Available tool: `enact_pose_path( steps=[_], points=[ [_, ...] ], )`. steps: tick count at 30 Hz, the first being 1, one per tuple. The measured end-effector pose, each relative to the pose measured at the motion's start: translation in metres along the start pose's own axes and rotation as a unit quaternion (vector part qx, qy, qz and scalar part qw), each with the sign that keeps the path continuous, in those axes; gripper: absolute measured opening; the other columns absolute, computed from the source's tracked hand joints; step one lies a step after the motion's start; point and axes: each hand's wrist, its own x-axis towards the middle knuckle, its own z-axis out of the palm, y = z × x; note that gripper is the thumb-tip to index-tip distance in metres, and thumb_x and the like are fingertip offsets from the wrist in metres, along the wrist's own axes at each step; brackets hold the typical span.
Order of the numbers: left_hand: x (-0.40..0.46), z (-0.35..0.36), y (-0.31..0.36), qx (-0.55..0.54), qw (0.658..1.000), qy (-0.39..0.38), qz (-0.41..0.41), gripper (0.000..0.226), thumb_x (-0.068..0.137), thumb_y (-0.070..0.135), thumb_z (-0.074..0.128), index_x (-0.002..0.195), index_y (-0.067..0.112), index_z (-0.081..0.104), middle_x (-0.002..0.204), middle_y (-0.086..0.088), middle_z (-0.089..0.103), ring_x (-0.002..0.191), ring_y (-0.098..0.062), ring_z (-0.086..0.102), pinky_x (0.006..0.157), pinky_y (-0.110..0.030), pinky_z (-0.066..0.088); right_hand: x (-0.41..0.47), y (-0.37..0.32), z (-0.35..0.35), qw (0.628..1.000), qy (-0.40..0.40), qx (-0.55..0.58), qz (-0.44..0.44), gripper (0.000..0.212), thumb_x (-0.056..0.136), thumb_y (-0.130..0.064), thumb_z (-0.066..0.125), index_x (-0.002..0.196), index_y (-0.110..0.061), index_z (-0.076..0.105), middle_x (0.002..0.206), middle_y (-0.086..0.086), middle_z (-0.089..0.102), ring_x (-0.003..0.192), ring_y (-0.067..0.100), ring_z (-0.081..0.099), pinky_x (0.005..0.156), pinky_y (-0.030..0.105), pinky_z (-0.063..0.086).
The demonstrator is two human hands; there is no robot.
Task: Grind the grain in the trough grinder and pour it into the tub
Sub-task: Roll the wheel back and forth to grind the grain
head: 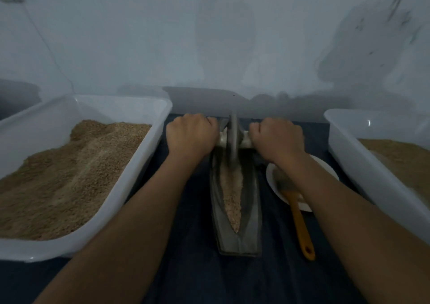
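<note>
Pale blue-white wall (pixel 209 35), scuffed and shadow-marked at right; dark blue cloth-covered surface (pixel 193 268) below; dim, cool lighting throughout.

Two bare forearms in head view, entering from bottom edge: one from 7 o'clock, other from 5 o'clock. No sleeves in view on either; both uncovered from frame edge to wrist. Left hand (pixel 189 136) ungloved, back of hand and knuckle row facing up, toward 11 o'clock of centre. Right hand (pixel 277 138) ungloved too, toward 1 o'clock. Fingers bare where they show. Forearms slim, tapering to wrists. Light dim, fine detail hard to make out.
</note>
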Motion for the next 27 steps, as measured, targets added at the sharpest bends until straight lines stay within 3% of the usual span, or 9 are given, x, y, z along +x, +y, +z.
enact_pose_path(
  steps=[4,7,11,14,16,19,22,25,27],
  points=[
    [-0.008,-0.005,0.0,0.008,0.999,-0.014,0.047,0.019,0.1,0.008,0.031,0.096,0.01,0.049,0.095,-0.01,0.059,0.082,-0.028,0.055,0.066,-0.035,0.039,-0.01,-0.006,-0.007,0.999,-0.036,0.029,0.016,0.026,0.093,-0.015,0.034,0.067,-0.014,0.036,0.064,0.004,0.042,0.054,0.022,0.036,0.051,0.032,0.03],
    [-0.051,-0.014,-0.005,0.008,0.997,-0.001,0.079,0.019,0.099,0.015,0.032,0.096,0.013,0.05,0.079,-0.003,0.045,0.069,-0.023,0.045,0.06,-0.033,0.036,-0.05,-0.005,-0.023,1.0,0.008,0.027,-0.004,0.048,0.099,-0.031,0.033,0.052,-0.019,0.04,0.051,-0.003,0.038,0.045,0.019,0.037,0.05,0.03,0.032],
    [-0.105,-0.032,-0.02,0.02,0.982,0.043,0.182,0.02,0.097,0.015,0.037,0.089,0.012,0.055,0.064,-0.002,0.049,0.05,-0.021,0.042,0.052,-0.026,0.023,-0.101,-0.001,-0.041,0.992,0.074,0.034,-0.097,0.047,0.101,-0.038,0.028,0.055,-0.03,0.037,0.044,-0.01,0.032,0.037,0.005,0.029,0.04,0.026,0.028],
    [-0.099,-0.03,-0.02,0.037,0.987,0.023,0.156,0.013,0.095,0.012,0.046,0.084,0.012,0.053,0.062,-0.003,0.048,0.051,-0.019,0.036,0.052,-0.024,0.02,-0.091,-0.002,-0.039,0.991,0.087,0.019,-0.102,0.052,0.101,-0.038,0.029,0.051,-0.027,0.037,0.042,-0.009,0.029,0.034,0.007,0.026,0.039,0.023,0.028],
    [-0.075,-0.019,-0.012,0.029,0.995,-0.002,0.095,0.021,0.096,0.017,0.031,0.087,0.016,0.05,0.069,-0.001,0.044,0.059,-0.019,0.036,0.051,-0.025,0.02,-0.064,-0.008,-0.029,0.995,0.067,-0.017,-0.072,0.055,0.1,-0.037,0.027,0.048,-0.023,0.038,0.045,-0.007,0.033,0.038,0.013,0.029,0.045,0.025,0.028],
    [-0.026,-0.003,-0.006,0.01,1.0,-0.008,0.025,0.048,0.089,0.024,0.009,0.098,0.018,0.055,0.083,-0.001,0.044,0.074,-0.023,0.045,0.062,-0.028,0.038,-0.017,-0.009,-0.01,1.0,0.0,-0.01,0.011,0.043,0.097,-0.034,0.023,0.06,-0.02,0.04,0.065,0.0,0.047,0.06,0.024,0.044,0.06,0.034,0.036],
    [-0.003,0.001,0.0,0.003,1.0,-0.011,0.009,0.057,0.085,0.019,0.002,0.102,0.015,0.056,0.087,-0.003,0.044,0.083,-0.025,0.054,0.076,-0.032,0.047,0.002,-0.006,-0.003,0.998,-0.012,0.039,0.05,0.044,0.099,-0.035,0.028,0.06,-0.017,0.04,0.065,0.002,0.044,0.067,0.026,0.05,0.063,0.035,0.032],
    [-0.027,-0.001,0.0,0.013,0.999,0.021,0.038,0.044,0.092,0.014,0.005,0.094,0.017,0.049,0.08,-0.002,0.041,0.071,-0.021,0.044,0.064,-0.031,0.036,-0.018,-0.012,-0.012,1.0,-0.001,0.001,0.005,0.041,0.09,-0.031,0.01,0.065,-0.017,0.041,0.067,-0.002,0.042,0.063,0.023,0.044,0.061,0.036,0.033],
    [-0.059,-0.004,-0.01,0.032,0.995,0.056,0.08,0.031,0.101,0.019,0.019,0.094,0.019,0.049,0.075,0.001,0.046,0.062,-0.021,0.043,0.056,-0.03,0.03,-0.044,-0.015,-0.023,0.999,0.029,-0.011,-0.032,0.047,0.096,-0.032,0.018,0.059,-0.02,0.044,0.056,-0.006,0.042,0.049,0.017,0.04,0.053,0.033,0.035]
  ],
)
